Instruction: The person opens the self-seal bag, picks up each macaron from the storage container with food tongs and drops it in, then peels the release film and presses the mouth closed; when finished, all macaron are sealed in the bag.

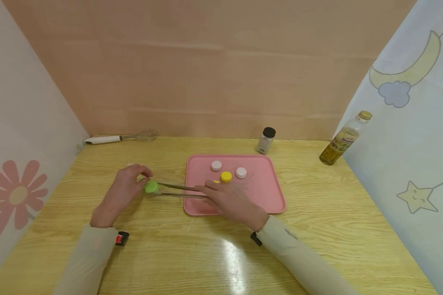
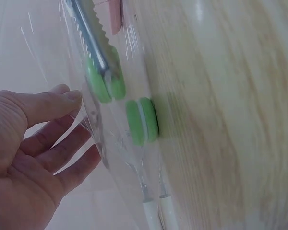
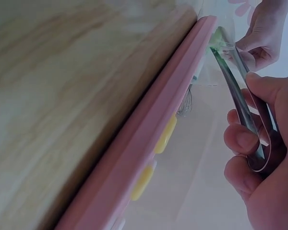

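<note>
Tongs [image 3: 238, 98] sit in my right hand [image 1: 232, 203], fingers curled round them near the bend. Long axis runs almost straight across, tips pointing left to a green macaron [image 2: 100, 89] inside or behind the film of a clear bag [image 2: 93, 117]. Key relation: macaron lies at the tips, well left of the right hand, just right of the left hand [image 1: 127, 184], so left is nearer. Tips overlap it in the left wrist view; can't tell whether they're clamped on it or just against it. Left hand pinches the bag, thumb one side, fingers the other. Second green macaron [image 2: 142, 121] lies flat just beside the first, on the side away from the tongs; I can't make it out separately from head view. In the way: loose film round the tips and both green ones; can't see where the mouth opens. Tray [image 1: 263, 200] sits under the right hand, its left rim crossed by the tongs. On it, two yellow macarons [image 1: 226, 177], one part hidden by the hand, and two pale macarons [image 1: 216, 165] a bit beyond. Farther back: whisk [image 1: 112, 139] at back left, jar [image 1: 266, 143] behind the tray's right back corner, bottle [image 1: 339, 145] far right by the side wall.
</note>
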### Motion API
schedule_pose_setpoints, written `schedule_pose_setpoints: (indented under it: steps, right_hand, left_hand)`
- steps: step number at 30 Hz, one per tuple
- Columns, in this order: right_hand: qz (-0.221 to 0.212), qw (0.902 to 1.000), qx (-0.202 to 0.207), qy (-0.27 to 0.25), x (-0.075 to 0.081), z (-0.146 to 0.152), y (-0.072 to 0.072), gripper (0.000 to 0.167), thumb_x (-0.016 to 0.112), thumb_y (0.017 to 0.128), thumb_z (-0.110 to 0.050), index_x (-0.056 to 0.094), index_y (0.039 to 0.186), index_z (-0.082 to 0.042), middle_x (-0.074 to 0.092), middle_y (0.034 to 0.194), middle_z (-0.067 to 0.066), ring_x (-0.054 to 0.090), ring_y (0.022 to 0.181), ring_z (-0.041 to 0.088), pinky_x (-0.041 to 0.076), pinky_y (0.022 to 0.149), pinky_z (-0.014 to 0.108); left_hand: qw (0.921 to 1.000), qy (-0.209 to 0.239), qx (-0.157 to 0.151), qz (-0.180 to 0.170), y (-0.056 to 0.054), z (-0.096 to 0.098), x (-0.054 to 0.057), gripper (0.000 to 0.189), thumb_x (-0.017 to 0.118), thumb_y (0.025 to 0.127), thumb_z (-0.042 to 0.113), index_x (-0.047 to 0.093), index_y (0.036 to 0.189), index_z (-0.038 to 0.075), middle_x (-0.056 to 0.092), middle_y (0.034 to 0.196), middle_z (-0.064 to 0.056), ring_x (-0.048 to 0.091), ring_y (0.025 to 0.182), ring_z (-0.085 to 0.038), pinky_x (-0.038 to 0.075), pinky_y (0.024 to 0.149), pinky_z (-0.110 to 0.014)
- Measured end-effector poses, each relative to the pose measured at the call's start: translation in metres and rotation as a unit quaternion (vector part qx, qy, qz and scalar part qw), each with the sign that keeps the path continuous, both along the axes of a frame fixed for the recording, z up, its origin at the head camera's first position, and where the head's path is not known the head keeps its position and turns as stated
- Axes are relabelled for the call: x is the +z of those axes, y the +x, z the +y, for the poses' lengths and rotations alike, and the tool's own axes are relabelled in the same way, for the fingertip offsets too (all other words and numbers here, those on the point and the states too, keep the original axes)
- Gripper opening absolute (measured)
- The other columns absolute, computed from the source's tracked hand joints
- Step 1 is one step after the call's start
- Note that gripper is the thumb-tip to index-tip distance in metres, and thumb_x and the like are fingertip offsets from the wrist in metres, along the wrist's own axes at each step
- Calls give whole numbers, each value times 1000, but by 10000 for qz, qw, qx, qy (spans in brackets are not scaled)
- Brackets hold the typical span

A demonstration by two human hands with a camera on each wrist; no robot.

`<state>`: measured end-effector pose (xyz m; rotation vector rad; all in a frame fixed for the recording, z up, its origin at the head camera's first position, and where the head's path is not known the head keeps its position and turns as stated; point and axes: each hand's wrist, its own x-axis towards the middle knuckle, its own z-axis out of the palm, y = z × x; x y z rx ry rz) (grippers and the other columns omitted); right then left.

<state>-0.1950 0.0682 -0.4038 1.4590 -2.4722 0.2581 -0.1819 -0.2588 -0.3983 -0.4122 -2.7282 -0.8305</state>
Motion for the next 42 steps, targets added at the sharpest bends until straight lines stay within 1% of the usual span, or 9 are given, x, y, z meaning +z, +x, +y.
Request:
schedule_pose_setpoints:
  steps: [2, 6, 10, 15, 22, 27, 33, 36, 42]
  right_hand:
    - [60, 10000, 52, 16, -1, -2, -1, 42, 62, 103, -24, 54, 144, -21, 53, 96, -7, 40, 64, 7, 32, 48, 17]
    - [-27, 9999, 103, 39, -3, -4, -4, 42, 58, 105, -25, 53, 147, -22, 51, 94, -8, 39, 66, 7, 32, 50, 17]
    - [-93, 9998, 79, 130, -3, -8, -7, 43, 57, 106, -28, 51, 149, -23, 50, 94, -8, 37, 61, 8, 31, 47, 17]
    - [-66, 9997, 123, 184, -2, -12, -10, 42, 57, 106, -30, 53, 147, -22, 52, 96, -9, 35, 55, 7, 30, 47, 18]
    - [-45, 9997, 251, 66, -2, -18, -15, 39, 58, 105, -30, 57, 143, -22, 52, 93, -9, 37, 53, 6, 31, 47, 18]
    - [-187, 9994, 279, 6, -3, -19, -17, 38, 58, 105, -30, 58, 142, -22, 53, 95, -9, 38, 54, 6, 32, 48, 19]
    - [-402, 9987, 264, 149, -3, -19, -17, 39, 56, 106, -30, 57, 145, -25, 54, 98, -10, 36, 52, 4, 31, 48, 17]
    - [-311, 9988, 292, 254, -3, -20, -17, 38, 55, 107, -30, 57, 145, -26, 55, 99, -9, 37, 54, 4, 32, 48, 17]
    - [27, 9985, 350, 421, -4, -22, -17, 39, 55, 107, -29, 56, 145, -27, 55, 98, -8, 40, 57, 5, 33, 49, 18]
  left_hand:
    - [10000, -4, -8, 13, -1, 1, -1, 12, 71, 89, -10, 71, 99, -4, 69, 97, -18, 66, 95, -38, 52, 81, -54]
    - [10000, -42, -30, 70, -2, 2, -1, 12, 71, 88, -10, 72, 98, -3, 69, 95, -17, 66, 93, -37, 53, 80, -54]
    - [9999, -72, -33, 105, -3, 2, -1, 12, 72, 88, -10, 72, 97, -3, 70, 95, -16, 66, 93, -38, 52, 80, -55]
    - [9999, -47, -62, 88, -3, 1, -2, 12, 71, 88, -10, 72, 98, -3, 70, 96, -16, 66, 93, -37, 53, 79, -53]
    - [9999, -74, -126, 55, -2, 2, 2, 13, 72, 88, -10, 72, 98, -3, 69, 96, -16, 66, 93, -38, 53, 78, -53]
    - [9999, -101, -73, 42, -1, 1, 2, 13, 72, 88, -10, 72, 99, -2, 69, 97, -16, 66, 94, -38, 53, 79, -53]
    - [9998, -148, -118, 111, 0, 0, -1, 13, 73, 87, -10, 72, 97, -3, 69, 95, -16, 66, 92, -39, 54, 79, -53]
    - [9998, -134, -137, 74, 0, 0, -1, 13, 73, 87, -10, 72, 97, -3, 70, 95, -16, 67, 92, -38, 54, 78, -53]
    - [9998, -75, -157, -128, 2, 0, 1, 12, 72, 88, -10, 71, 98, -3, 70, 96, -16, 67, 94, -38, 53, 81, -55]
